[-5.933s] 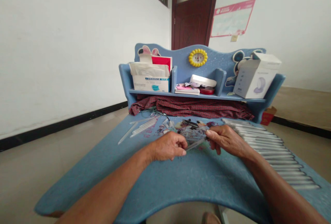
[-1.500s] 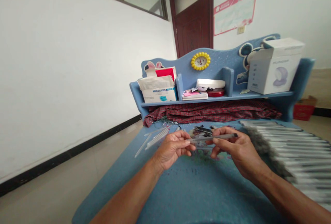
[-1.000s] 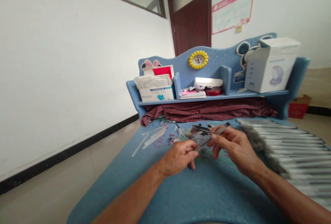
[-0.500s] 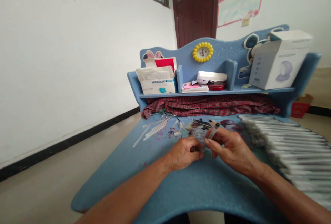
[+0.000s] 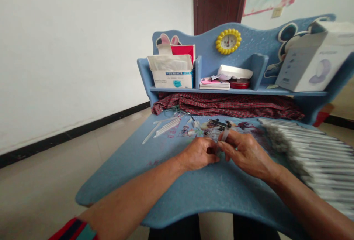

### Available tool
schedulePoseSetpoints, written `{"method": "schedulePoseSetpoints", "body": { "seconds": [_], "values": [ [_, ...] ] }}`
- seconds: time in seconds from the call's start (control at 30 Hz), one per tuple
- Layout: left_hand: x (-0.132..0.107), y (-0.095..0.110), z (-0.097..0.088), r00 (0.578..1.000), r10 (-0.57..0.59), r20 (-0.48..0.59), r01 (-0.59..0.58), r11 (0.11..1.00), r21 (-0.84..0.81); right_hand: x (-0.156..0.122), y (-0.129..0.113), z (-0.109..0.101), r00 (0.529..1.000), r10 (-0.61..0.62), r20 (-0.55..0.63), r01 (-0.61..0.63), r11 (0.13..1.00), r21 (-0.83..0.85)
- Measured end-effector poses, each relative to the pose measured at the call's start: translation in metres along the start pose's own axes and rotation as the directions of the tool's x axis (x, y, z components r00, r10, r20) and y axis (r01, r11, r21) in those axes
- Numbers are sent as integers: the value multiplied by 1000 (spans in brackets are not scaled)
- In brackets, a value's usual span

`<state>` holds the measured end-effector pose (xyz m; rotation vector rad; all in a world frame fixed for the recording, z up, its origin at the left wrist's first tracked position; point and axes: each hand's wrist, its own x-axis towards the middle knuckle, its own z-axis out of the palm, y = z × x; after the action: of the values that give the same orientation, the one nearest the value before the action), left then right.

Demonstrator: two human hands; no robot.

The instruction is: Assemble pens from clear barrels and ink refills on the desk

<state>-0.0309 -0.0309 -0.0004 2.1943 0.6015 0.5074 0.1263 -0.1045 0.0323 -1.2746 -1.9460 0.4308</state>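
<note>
My right hand [image 5: 246, 155] grips a translucent pen [image 5: 226, 133] with a black end, which stands tilted upward out of the fingers. Close against it, my left hand [image 5: 199, 153] has thumb and fingers pinched at what seems to be the pen's lower end, largely hidden by the fingers. Just beyond the hands lie small loose pen parts [image 5: 195, 123] and some dark slim pieces [image 5: 218, 123]. Several thin white sticks [image 5: 167, 127] rest to the left of these.
Many white pens [image 5: 315, 151] lie in a row at the right, beside grey fuzzy material [image 5: 282, 140]. The blue desk [image 5: 121, 184] has a shelf with a mask box [image 5: 173, 78], a red tin [image 5: 239, 84] and a white carton [image 5: 311, 61]. Checked cloth [image 5: 221, 105] lies under the shelf.
My view has tipped downward and shifted slightly left, so a striped sleeve shows at lower left. Both hands stay together around the pen, with little change in grip.
</note>
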Motion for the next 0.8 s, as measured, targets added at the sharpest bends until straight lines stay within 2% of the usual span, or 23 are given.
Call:
{"method": "schedulePoseSetpoints", "body": {
  "seconds": [0.27,0.8],
  "values": [
    [1,0,0,999,10,32,-12,998,61,3,-1,2,1000,-15,-2,15,999,-45],
    [0,0,0,1000,-13,24,13,1000,4,1,12,6,999,16,28,-19,993,114]
  ]
}}
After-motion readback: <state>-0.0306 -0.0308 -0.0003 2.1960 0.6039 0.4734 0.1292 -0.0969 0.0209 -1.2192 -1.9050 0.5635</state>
